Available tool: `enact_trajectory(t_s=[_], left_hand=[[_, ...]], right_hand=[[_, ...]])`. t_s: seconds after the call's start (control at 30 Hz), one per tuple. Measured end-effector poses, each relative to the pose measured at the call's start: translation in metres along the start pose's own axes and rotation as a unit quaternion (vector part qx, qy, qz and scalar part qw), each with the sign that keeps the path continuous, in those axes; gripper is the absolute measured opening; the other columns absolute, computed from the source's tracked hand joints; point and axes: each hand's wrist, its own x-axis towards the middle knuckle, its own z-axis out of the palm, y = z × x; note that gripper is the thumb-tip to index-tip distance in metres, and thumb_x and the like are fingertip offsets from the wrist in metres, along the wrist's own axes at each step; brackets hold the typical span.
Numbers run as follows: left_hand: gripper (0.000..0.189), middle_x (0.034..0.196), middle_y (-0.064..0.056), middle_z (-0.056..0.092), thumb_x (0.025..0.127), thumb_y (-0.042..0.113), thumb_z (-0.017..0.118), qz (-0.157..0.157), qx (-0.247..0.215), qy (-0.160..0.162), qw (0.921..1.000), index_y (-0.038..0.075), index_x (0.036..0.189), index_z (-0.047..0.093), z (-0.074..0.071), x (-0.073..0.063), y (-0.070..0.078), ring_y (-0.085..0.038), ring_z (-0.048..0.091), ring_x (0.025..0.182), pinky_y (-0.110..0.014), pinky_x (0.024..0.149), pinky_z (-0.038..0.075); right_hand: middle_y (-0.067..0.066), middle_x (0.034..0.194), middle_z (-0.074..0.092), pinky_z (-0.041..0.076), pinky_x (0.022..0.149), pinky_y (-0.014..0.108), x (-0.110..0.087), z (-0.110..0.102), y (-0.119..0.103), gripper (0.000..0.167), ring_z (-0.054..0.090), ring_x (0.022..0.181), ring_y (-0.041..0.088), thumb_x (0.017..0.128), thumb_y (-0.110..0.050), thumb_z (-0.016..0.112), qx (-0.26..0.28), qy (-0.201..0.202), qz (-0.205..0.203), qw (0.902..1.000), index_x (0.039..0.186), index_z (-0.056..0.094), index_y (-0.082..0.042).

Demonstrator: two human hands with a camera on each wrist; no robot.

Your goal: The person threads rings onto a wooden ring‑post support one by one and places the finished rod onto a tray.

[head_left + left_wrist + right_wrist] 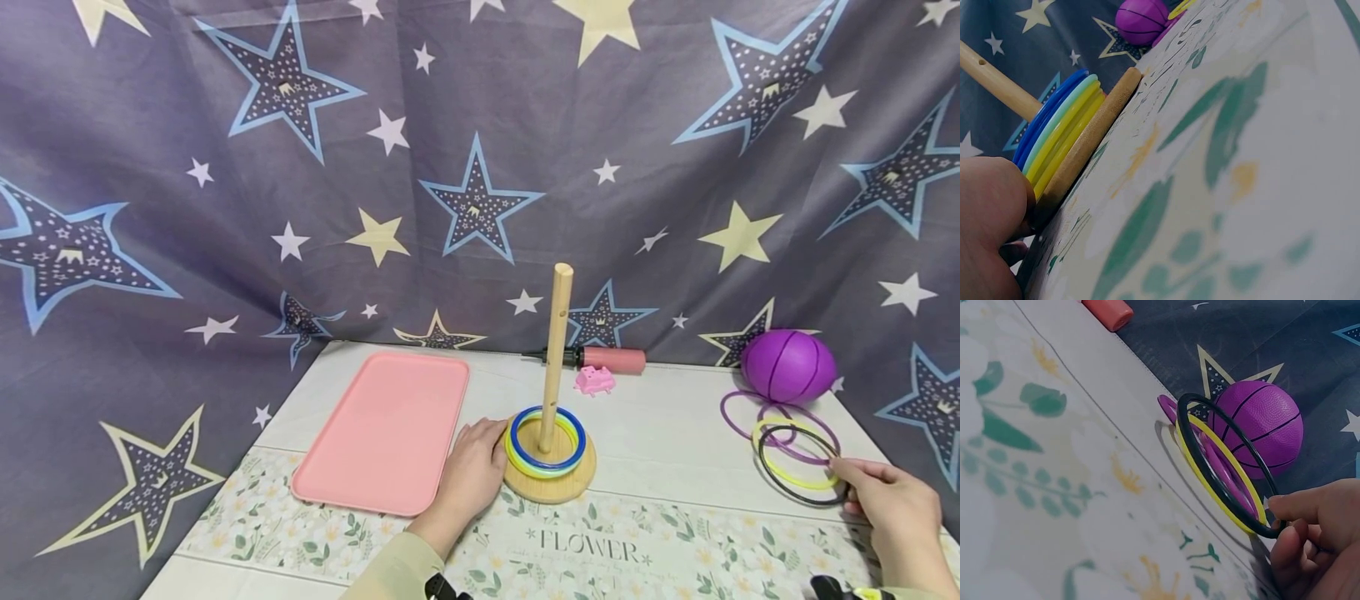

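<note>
While left fingers (487, 430) hold the base rim (551, 497), right fingers (857, 470) pinch a black ring (1229, 509), broad tabletop (667, 450) between.

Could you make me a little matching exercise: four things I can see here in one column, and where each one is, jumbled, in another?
1. Black ring
2. Pink tray
3. Purple ball
4. Wooden peg

A. Behind the purple rings
B. Rising through the stacked rings
C. Held by the right hand
D. Lying flat, left of the peg

Pairs: 1-C, 2-D, 3-A, 4-B.
</note>
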Motion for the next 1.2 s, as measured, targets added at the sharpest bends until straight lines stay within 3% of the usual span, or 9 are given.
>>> enact_trajectory(t_s=[0.3,0.5,0.97,1.2], left_hand=[[0.04,0.147,-0.014,0.068,0.112,0.011,0.059,-0.004,0.001,0.0,1.0,0.002,0.15,0.066,0.001,-0.001,0.0,-0.038,0.051,0.152,-0.057,0.135,0.027],[0.039,0.146,-0.013,0.069,0.112,0.012,0.059,0.0,0.002,0.001,1.0,0.003,0.15,0.066,0.001,-0.001,0.0,-0.038,0.051,0.152,-0.057,0.134,0.027],[0.04,0.147,-0.013,0.068,0.112,0.011,0.059,0.004,0.005,0.0,1.0,0.003,0.15,0.066,0.002,0.001,-0.002,-0.037,0.051,0.152,-0.058,0.134,0.028],[0.039,0.144,-0.014,0.069,0.11,0.007,0.061,0.012,0.002,0.006,0.9999,0.0,0.148,0.067,0.001,0.0,0.0,-0.039,0.053,0.15,-0.06,0.133,0.029]], right_hand=[[-0.009,0.065,0.061,0.051,0.047,0.025,-0.005,0.0,-0.011,0.041,0.055,0.057,0.009,0.104,-0.022,0.074,0.015,-0.016,-0.003,0.9998,0.066,0.069,-0.037],[-0.015,0.075,0.061,0.054,0.052,0.025,-0.01,0.002,-0.028,0.034,0.056,0.064,0.009,0.105,-0.025,0.075,0.028,-0.035,-0.009,0.999,0.074,0.073,-0.036],[-0.012,0.076,0.065,0.057,0.054,0.021,-0.043,0.021,-0.069,0.022,0.058,0.063,0.007,0.104,-0.022,0.079,0.046,-0.104,-0.091,0.9894,0.084,0.082,-0.032],[-0.008,0.07,0.066,0.056,0.051,0.02,-0.06,0.032,-0.091,0.016,0.056,0.059,0.007,0.102,-0.015,0.082,0.101,-0.142,-0.136,0.9754,0.088,0.083,-0.023]])
